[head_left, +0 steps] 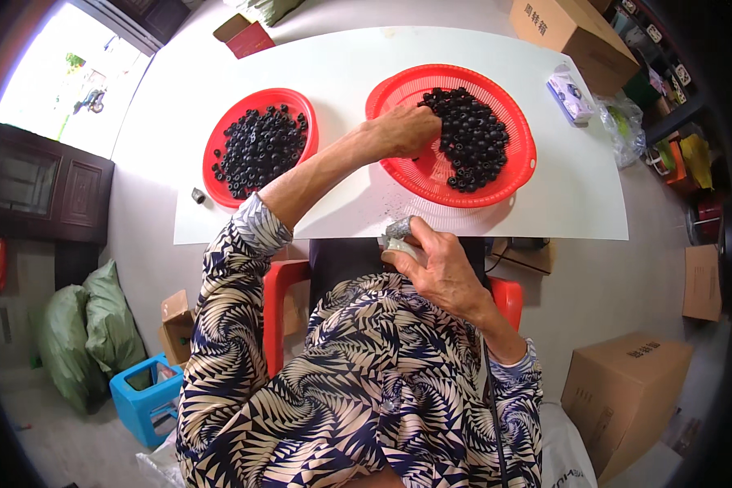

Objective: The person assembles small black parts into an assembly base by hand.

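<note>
left hand (407, 132): inside red basket (525, 161); finger closure hidden, cannot tell
black pieces (476, 137): just right of those fingers; best taken singly
right hand (446, 275): fingers round grey cylinder (399, 228); best kept steady

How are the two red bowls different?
The right bowl has slots; the left bowl looks smooth. The right bowl looks wider than the left bowl. The left hand is at the right bowl, not the left bowl. Both hold small black pieces.
</note>
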`<action>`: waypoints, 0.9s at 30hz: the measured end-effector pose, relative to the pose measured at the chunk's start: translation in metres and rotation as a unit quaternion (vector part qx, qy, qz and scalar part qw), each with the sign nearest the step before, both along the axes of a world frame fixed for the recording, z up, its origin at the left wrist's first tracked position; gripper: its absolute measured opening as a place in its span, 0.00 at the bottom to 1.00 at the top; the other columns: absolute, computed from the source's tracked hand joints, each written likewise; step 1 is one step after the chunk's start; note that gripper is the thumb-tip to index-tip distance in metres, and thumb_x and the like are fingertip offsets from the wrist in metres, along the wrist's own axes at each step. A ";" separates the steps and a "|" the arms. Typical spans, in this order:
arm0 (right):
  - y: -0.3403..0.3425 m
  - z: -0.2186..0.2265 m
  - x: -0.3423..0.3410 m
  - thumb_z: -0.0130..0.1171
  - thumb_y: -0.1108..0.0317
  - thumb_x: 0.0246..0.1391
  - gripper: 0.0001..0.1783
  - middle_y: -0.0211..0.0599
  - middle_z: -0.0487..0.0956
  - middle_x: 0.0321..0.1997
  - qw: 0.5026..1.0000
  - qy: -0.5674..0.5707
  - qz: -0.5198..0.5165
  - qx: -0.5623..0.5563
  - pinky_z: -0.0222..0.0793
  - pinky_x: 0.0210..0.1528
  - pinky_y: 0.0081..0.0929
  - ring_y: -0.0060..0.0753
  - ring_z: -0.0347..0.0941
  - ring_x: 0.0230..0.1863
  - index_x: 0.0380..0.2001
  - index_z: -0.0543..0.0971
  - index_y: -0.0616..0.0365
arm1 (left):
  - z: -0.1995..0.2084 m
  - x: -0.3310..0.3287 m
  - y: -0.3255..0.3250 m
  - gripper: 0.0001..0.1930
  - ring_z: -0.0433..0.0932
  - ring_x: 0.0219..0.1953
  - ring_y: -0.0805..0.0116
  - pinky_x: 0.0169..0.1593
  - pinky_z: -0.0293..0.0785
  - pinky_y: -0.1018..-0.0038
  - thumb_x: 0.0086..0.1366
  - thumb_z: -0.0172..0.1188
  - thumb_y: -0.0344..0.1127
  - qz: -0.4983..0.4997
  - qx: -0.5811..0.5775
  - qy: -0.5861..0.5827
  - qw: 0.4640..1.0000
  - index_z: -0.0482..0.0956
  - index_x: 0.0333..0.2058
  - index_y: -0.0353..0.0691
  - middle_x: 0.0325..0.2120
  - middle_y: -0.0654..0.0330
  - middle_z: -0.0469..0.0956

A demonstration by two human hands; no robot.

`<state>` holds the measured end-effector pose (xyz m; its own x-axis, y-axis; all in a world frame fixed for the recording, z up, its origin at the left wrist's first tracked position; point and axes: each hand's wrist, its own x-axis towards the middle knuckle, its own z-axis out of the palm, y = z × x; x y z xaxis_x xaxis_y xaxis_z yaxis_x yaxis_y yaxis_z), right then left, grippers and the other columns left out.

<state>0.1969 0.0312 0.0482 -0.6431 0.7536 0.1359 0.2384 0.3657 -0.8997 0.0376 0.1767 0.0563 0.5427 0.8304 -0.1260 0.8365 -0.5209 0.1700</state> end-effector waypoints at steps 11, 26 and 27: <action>0.000 -0.002 -0.002 0.60 0.61 0.51 0.18 0.57 0.75 0.23 0.999 -0.029 0.012 -0.005 0.66 0.32 0.49 0.62 0.73 0.29 0.34 0.67 0.64 | 0.001 -0.017 -0.001 0.10 0.78 0.32 0.53 0.35 0.74 0.63 0.51 0.62 0.29 -0.026 0.059 -0.079 0.995 0.79 0.33 0.33 0.28 0.49 0.77; -0.001 -0.011 -0.007 0.61 0.68 0.51 0.14 0.46 0.74 0.21 0.995 0.017 -0.015 -0.095 0.65 0.26 0.30 0.30 0.70 0.21 0.35 0.70 0.65 | 0.013 -0.039 -0.178 0.18 0.79 0.39 0.72 0.45 0.77 0.76 0.52 0.66 0.22 0.258 -0.183 -0.706 0.634 0.76 0.43 0.32 0.33 0.57 0.80; -0.002 -0.007 -0.008 0.61 0.69 0.51 0.13 0.45 0.75 0.22 0.994 0.045 -0.028 -0.096 0.66 0.27 0.29 0.28 0.71 0.22 0.34 0.70 0.65 | 0.009 -0.040 -0.181 0.18 0.79 0.39 0.72 0.45 0.77 0.76 0.52 0.66 0.22 0.261 -0.180 -0.712 0.626 0.76 0.43 0.32 0.33 0.57 0.80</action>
